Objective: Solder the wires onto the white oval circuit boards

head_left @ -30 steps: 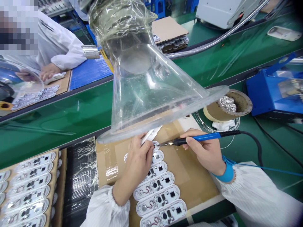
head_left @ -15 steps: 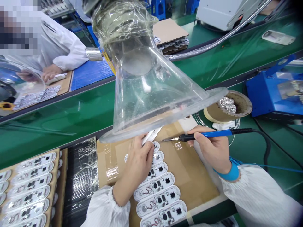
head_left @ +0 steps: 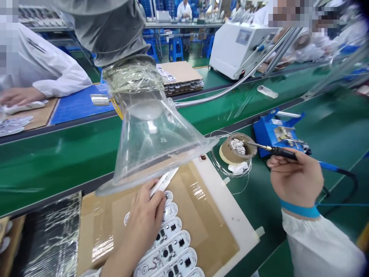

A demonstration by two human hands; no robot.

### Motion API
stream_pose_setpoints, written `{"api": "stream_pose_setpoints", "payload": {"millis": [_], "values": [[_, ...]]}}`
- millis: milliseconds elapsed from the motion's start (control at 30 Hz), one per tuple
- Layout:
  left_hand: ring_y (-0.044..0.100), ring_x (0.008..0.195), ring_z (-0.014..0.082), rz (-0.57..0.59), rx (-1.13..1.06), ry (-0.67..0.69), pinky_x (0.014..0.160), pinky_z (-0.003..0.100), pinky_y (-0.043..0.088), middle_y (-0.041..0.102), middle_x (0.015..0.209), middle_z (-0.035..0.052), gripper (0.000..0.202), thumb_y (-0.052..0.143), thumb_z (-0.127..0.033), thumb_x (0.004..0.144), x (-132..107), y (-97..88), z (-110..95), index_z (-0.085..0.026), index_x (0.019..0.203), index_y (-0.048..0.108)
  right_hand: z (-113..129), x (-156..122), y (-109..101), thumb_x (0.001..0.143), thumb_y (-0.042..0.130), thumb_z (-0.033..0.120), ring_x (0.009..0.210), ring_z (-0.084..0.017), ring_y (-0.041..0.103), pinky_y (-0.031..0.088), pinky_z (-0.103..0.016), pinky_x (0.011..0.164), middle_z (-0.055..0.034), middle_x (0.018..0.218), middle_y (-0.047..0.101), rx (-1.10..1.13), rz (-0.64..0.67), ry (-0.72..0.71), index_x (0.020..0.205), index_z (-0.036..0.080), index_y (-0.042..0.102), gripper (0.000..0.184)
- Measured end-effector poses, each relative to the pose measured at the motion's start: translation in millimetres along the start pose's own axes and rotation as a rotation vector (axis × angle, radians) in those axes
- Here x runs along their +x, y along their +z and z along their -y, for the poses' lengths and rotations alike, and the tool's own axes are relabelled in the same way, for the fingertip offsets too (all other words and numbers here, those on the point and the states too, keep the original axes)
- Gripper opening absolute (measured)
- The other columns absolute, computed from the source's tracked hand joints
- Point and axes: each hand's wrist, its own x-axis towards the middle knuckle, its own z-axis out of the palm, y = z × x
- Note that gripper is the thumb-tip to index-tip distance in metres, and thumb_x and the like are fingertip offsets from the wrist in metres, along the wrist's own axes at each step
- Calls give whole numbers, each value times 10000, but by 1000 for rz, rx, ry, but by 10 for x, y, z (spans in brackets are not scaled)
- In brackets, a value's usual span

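Note:
My left hand (head_left: 145, 215) is closed on a long white plastic housing (head_left: 167, 180), just under the rim of a clear funnel-shaped hood (head_left: 152, 142). Below it, a row of white oval housings with circuit boards (head_left: 170, 248) lies on brown cardboard (head_left: 211, 215); my hand and forearm hide part of the row. Off to the right, my right hand (head_left: 298, 179) grips a soldering iron (head_left: 284, 152) by its black and blue handle. The iron's tip is over the mouth of a round brown pot (head_left: 230, 154) holding silvery metal shavings.
A blue soldering iron stand (head_left: 263, 132) stands behind the pot, with thin wire (head_left: 215, 159) looped around the pot. A flexible metal tube (head_left: 219, 100) crosses behind the hood. Across the green bench, a co-worker's hand (head_left: 21, 96) rests on a white part. A white machine (head_left: 230, 50) stands farther back.
My right hand has carried the soldering iron away from the housing, rightward to the pot. My left hand still holds the white housing. The view has swung up and to the right.

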Motion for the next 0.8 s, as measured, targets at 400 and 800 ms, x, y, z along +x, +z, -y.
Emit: {"api": "stream_pose_setpoints", "payload": {"millis": [400,800], "values": [[652,1111,310,83,49,-33,921,525,515,658,1312,130,238,467,-203,1093,20,-64,-65,-233,956,659,-38,75,68,762,570,241,480,-162,624,563,-262,473,-45,548,647,55,-46,87,700,147,760,220],[676,1170,266,-133,-54,-498,1045,419,573,677,1239,94,111,622,-268,965,281,-421,768,-241,922,721,-237,-560,487,746,829,363,588,-223,684,572,-408,574,-84,800,759,-89,241,76,747,196,861,170]]}}
